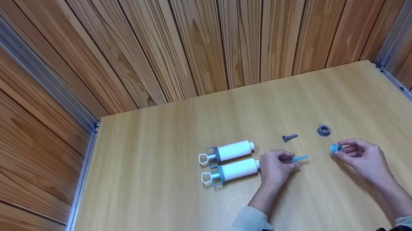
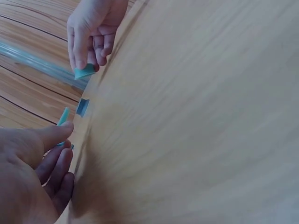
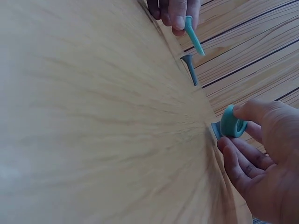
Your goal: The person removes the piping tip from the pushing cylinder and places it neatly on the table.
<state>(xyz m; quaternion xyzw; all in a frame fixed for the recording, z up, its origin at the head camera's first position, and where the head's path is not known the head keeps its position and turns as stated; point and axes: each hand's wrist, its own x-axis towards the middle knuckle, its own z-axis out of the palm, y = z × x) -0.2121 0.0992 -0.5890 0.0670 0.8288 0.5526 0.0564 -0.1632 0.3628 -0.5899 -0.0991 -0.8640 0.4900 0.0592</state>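
Note:
My left hand (image 1: 275, 169) pinches a small teal tapered nozzle (image 1: 301, 157) by its wide end, its thin tip pointing right. In the right wrist view the same nozzle (image 3: 193, 35) shows between thumb and fingers. A teal ring-shaped cap (image 1: 335, 148) is pinched between thumb and fingers of my right hand (image 1: 365, 159); its hollow opening shows in the right wrist view. Just left of my left hand lies a white syringe-like pump (image 1: 239, 169) with a teal collar and white pull handle. Its right tip is partly behind that hand.
Behind the teal pump lies a matching white pump (image 1: 234, 150) with a dark grey collar. A dark grey nozzle (image 1: 290, 137) and a dark grey ring cap (image 1: 323, 130) lie farther right on the wooden table (image 1: 145, 227). Wood-panelled walls (image 1: 199, 27) surround the table.

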